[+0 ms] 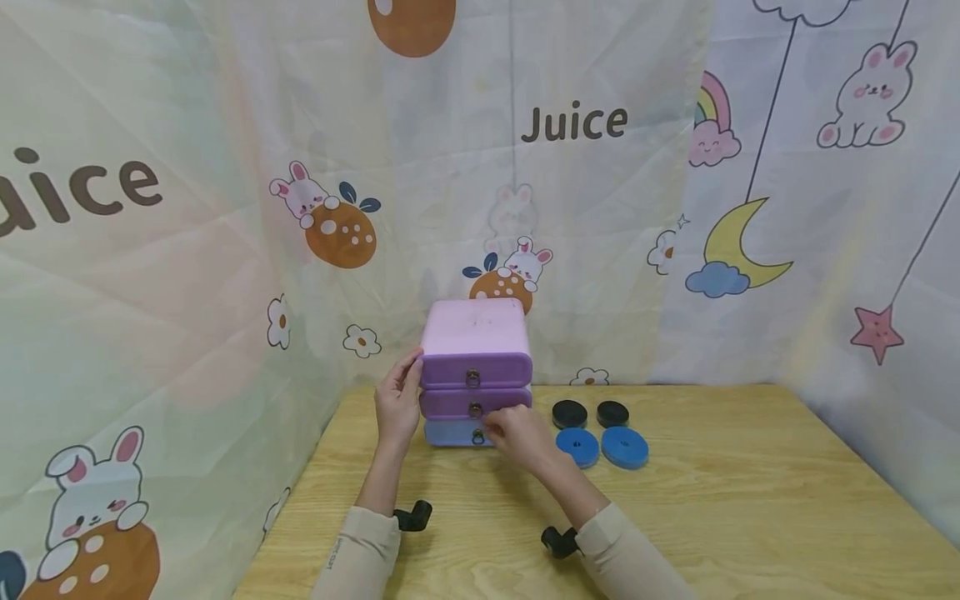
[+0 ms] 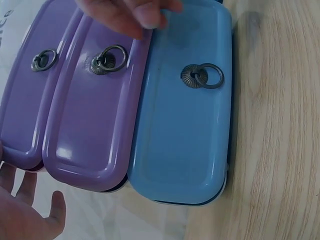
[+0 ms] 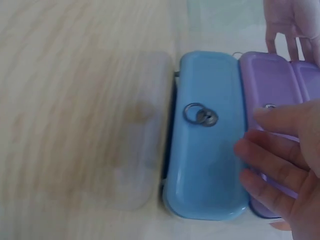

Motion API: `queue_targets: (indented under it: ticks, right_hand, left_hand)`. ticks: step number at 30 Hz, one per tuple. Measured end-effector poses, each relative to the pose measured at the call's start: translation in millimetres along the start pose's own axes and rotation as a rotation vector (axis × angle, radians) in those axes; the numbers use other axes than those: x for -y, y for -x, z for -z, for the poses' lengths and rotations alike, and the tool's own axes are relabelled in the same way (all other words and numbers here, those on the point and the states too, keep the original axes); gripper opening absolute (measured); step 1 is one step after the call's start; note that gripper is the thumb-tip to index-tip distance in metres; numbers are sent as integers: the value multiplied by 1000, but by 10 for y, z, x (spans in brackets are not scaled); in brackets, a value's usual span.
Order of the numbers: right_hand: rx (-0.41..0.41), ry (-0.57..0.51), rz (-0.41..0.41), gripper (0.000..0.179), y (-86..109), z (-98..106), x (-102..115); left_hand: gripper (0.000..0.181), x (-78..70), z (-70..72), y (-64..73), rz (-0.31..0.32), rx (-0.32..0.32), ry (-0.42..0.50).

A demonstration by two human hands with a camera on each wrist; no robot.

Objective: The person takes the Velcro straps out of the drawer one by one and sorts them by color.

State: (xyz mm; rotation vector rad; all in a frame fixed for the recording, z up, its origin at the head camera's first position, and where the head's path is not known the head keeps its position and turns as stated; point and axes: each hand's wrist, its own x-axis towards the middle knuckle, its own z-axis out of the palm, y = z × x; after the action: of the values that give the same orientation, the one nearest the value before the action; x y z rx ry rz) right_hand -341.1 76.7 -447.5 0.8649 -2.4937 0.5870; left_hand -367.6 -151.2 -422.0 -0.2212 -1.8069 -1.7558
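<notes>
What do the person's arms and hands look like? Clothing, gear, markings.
Beige long sleeves: the left sleeve carries small dark lettering; no marking shows on the right sleeve. A black, bent fitting shows by the left cuff, a similar one by the right. Left hand and right hand: no gloves.

The drawer chest [image 1: 476, 325] stands on the table [image 1: 720, 500], its three drawers stacked one above another; behind it hangs the cloth [image 1: 600, 250]; to its right lie four discs, the rear pair [image 1: 569, 414] behind the front pair [image 1: 625, 450]. The left hand [image 1: 398, 404] is at the chest's left side; the right hand [image 1: 522, 435] is before its lower drawers.
</notes>
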Motion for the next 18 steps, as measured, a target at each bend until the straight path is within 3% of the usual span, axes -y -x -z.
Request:
queue_targets:
  ticks: [8,12,15,18]
  right_hand:
    - [163,10,-25,10,35,-81,-16]
    - [250,46,-55,12,54,-170,1]
    - [263,131,-51,14,80,-228,27]
    - [265,212,-47,11,97,-250,54]
  left_hand:
    - [31,-273,-21,65,-1,0,-14]
    - [31,-144,-3,26,-30,9,13]
    - [32,-22,15,-4,-45,11,32]
    - [32,-32,6,3,-37,11,31]
